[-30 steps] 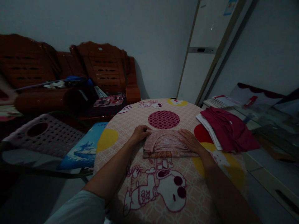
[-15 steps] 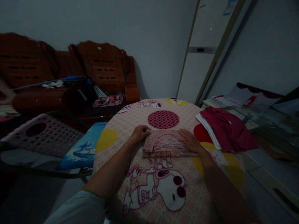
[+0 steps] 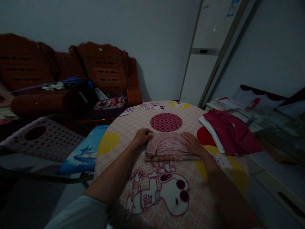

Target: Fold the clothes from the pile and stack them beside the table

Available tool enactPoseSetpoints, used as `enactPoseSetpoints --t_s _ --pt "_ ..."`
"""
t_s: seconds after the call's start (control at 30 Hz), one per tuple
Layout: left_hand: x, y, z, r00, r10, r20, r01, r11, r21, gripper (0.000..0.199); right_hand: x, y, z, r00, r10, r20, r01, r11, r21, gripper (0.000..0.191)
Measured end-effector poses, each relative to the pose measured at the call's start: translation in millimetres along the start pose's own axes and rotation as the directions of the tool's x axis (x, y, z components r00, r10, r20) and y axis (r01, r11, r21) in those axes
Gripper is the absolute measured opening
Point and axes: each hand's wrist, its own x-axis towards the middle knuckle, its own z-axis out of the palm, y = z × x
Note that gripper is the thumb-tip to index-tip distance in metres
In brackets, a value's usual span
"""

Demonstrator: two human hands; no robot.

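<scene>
A folded pinkish shirt [image 3: 170,147] lies on the round table, its curved neckline facing up and a patterned edge showing along the near side. My left hand [image 3: 143,136] is at the shirt's far left corner, fingers curled and pinched on the fabric. Flat across the far right part of the shirt rests my right hand [image 3: 192,143], its fingers stretched out. The tablecloth [image 3: 152,187] beneath is pink with cartoon dogs and coloured circles.
Folded dark red clothing [image 3: 234,132] with a white piece [image 3: 212,132] under it sits at the table's right edge. A glass-topped cabinet [image 3: 269,117] stands to the right. At left are a woven chair [image 3: 54,136], a blue cushion [image 3: 83,156] and a wooden sofa [image 3: 102,70].
</scene>
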Motion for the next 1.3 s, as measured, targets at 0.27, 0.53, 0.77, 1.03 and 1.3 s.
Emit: enactPoseSetpoints --t_s 0.27,0.53,0.77,1.03,1.3 --pt "-1 0 0.2 1.000 -0.001 0.014 0.001 1.000 -0.004 0.035 1 -2 2 1.000 -0.001 -0.012 0.001 1.000 -0.017 0.050" --pt "-1 2 -1.4 1.000 0.002 0.015 -0.003 0.999 0.049 0.034 1 1 2 1.000 -0.022 -0.018 0.021 0.999 -0.023 0.048" --pt "-3 5 -1.3 1.000 -0.012 0.017 0.012 1.000 -0.017 0.036 0 0 6 1.000 -0.017 -0.018 0.016 0.999 -0.040 0.052" --pt "-7 10 -0.7 1.000 0.006 -0.018 -0.007 1.000 -0.021 0.037 0 -2 5 0.999 -0.026 -0.032 0.026 1.000 -0.016 0.050" --pt "-6 9 -1.8 0.999 0.030 -0.017 -0.030 1.000 -0.001 0.037 1 -5 5 0.998 0.018 -0.054 -0.014 0.998 0.068 0.052"
